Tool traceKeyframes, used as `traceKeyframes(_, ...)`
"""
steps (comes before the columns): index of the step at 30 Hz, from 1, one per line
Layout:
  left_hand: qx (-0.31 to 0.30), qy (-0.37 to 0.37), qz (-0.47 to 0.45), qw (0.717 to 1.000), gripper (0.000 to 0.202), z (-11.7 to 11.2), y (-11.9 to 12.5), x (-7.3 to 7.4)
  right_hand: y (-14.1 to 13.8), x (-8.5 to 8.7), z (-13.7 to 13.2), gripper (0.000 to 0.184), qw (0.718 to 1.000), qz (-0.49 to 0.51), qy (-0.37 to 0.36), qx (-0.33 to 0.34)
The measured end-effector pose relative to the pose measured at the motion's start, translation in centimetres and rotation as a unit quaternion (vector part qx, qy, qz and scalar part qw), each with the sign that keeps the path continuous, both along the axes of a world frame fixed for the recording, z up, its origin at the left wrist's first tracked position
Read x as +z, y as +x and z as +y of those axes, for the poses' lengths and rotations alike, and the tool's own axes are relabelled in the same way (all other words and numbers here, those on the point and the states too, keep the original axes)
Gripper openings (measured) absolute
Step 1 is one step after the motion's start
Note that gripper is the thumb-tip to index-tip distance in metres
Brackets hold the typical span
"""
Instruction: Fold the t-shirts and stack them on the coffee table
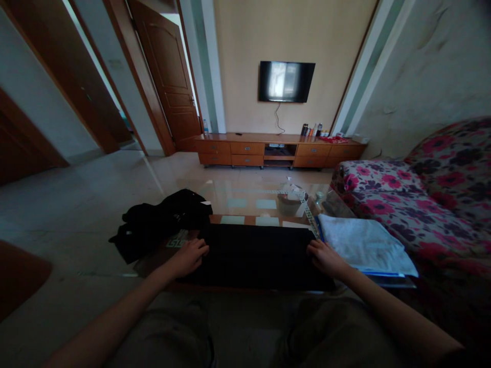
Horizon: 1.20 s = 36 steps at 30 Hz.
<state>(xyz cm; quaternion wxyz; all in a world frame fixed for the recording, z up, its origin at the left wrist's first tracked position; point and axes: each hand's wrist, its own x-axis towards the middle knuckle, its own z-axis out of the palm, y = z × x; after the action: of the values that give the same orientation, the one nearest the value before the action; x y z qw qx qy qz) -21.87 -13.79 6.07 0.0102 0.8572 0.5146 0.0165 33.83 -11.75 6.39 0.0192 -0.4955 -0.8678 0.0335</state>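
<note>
A black cloth [261,258], folded into a flat oblong, lies on the glass coffee table [245,197] in front of my knees. At its left edge my left hand [193,255] is closed, fingers curled on the fabric. My right hand [324,255] grips the opposite edge in the same way, near the far right corner. What kind of garment the cloth is, I cannot tell. Beside my left hand a crumpled pile of black clothing [161,220] rests on the table's left end, with a small white tag showing.
A light blue towel [364,243] lies on blue folders at the table's right. Behind it stand a small glass jar [319,198] and a bowl-like container [289,204]. A floral sofa [383,189] borders the right side. A low wooden cabinet [245,148] stands beneath the television [286,82].
</note>
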Motion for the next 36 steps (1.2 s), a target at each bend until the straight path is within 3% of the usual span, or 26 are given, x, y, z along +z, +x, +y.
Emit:
traceKeyframes(3,0.004,0.01,0.051,0.999,0.041,-0.1,1.5,0.3,-1.6,0.1,-0.3,0.032,0.998,-0.055,0.024,-0.019)
traceKeyframes(6,-0.04,0.013,0.055,0.998,0.05,-0.5,4.2,1.2,-3.7,0.8,-0.6,0.043,0.996,-0.073,0.045,0.009)
traceKeyframes(9,-0.101,0.009,0.041,0.994,0.044,-1.1,7.5,1.4,-6.6,1.3,-1.3,0.049,0.996,-0.057,0.037,0.06)
traceKeyframes(13,-0.134,0.018,0.04,0.99,0.026,-1.1,10.2,0.7,-10.0,1.1,-2.2,0.039,0.993,-0.009,0.017,0.12)
traceKeyframes(20,-0.118,0.017,-0.023,0.993,0.011,-0.6,10.2,1.6,-10.6,1.4,-1.9,0.014,0.989,0.085,-0.026,0.119)
traceKeyframes(25,-0.142,-0.056,-0.032,0.988,0.018,-0.7,10.0,1.1,-10.5,0.9,-1.6,0.02,0.985,0.075,-0.08,0.134)
traceKeyframes(30,-0.135,-0.082,-0.048,0.986,0.02,-0.5,9.9,0.7,-10.8,0.4,-2.0,0.03,0.986,0.05,-0.098,0.121)
traceKeyframes(33,-0.128,-0.069,-0.071,0.987,0.012,0.2,9.9,0.8,-10.8,0.6,-1.5,0.027,0.984,0.078,-0.105,0.119)
traceKeyframes(36,-0.07,0.0,-0.074,0.995,0.027,1.9,9.4,0.6,-10.2,0.4,0.3,0.037,0.982,0.131,-0.095,0.093)
